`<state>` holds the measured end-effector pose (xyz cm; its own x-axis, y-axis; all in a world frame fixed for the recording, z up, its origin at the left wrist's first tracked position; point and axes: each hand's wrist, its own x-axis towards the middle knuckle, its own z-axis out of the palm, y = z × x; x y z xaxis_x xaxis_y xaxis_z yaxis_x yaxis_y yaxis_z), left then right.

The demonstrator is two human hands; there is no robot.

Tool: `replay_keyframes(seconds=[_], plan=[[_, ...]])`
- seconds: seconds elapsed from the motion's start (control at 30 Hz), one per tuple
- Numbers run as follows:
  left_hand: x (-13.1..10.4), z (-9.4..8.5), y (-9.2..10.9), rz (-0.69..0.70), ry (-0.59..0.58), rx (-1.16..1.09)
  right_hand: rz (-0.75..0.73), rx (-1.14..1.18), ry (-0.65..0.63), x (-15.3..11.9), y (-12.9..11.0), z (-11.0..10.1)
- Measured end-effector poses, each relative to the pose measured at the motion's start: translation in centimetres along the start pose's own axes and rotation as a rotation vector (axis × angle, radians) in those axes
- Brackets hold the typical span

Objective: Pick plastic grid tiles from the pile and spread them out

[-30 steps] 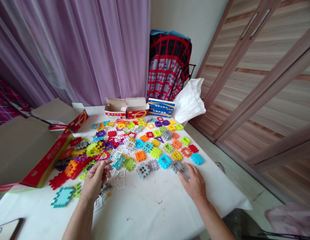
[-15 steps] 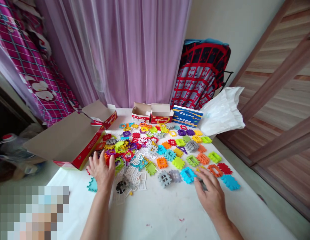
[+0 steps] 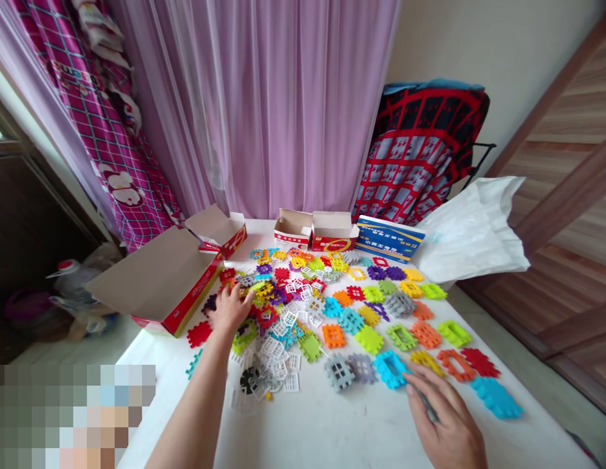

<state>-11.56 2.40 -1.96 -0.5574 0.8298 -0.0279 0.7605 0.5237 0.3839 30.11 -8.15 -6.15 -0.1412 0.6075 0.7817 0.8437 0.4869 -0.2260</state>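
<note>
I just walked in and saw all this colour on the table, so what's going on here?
Someone is handling toothed plastic pieces at a white-covered table. The left hand is at the jumbled pile on the left, fingers apart. The right hand is over a gray piece beside a blue frame piece; whether it grips the gray one is unclear. More pieces lie spread out on the right, and opened boxes stand along the left and back.

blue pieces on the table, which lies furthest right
The solid blue piece, to the right of the right hand; the open-framed blue piece is left of that hand, the other blue ones farther left.
</note>
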Motion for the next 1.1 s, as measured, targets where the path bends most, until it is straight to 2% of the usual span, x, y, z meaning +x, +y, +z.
replay_keyframes(seconds=[0.27, 0.4, 0.5, 0.57, 0.63, 0.73, 0.8, 0.83, 0.9, 0.97, 1.1], plan=[[-3.7, 3.4, 6.4, 0.230, -0.107, -0.006, -0.039, 0.005, 0.013, 0.9, -0.6, 0.1], [-5.0, 3.5, 7.7, 0.331, -0.149, -0.004, -0.041, 0.008, 0.013, 1.1, -1.2, -0.2], [-5.8, 2.2, 6.2, 0.371, -0.167, 0.012, -0.017, 0.022, 0.002, 0.6, -1.4, -1.0], [-6.7, 1.0, 3.6, 0.403, -0.176, 0.025, -0.001, 0.035, 0.001, 0.1, -1.4, -1.6], [-8.1, 0.3, 0.1, 0.440, -0.189, 0.037, 0.011, 0.055, -0.003, -0.5, -1.4, -2.1], [-11.0, 0.4, -5.3, 0.572, -0.164, 0.111, 0.016, 0.094, -0.009, -1.5, -1.4, -2.5], [-12.9, 1.2, -7.6, 0.600, -0.144, 0.169, 0.016, 0.123, -0.006, -1.9, -1.8, -2.5], [-13.6, 1.6, -8.1, 0.602, -0.138, 0.194, 0.014, 0.139, -0.003, -2.1, -2.1, -2.4], [-14.5, 2.5, -7.9, 0.589, -0.113, 0.226, 0.002, 0.176, -0.003, -2.2, -2.9, -2.2], [-14.5, 3.1, -6.4, 0.559, -0.092, 0.238, -0.016, 0.211, -0.010, -2.1, -3.9, -2.0], [-12.6, 3.2, -2.8, 0.479, -0.122, 0.232, -0.037, 0.237, -0.025, -1.6, -5.4, -1.7]])
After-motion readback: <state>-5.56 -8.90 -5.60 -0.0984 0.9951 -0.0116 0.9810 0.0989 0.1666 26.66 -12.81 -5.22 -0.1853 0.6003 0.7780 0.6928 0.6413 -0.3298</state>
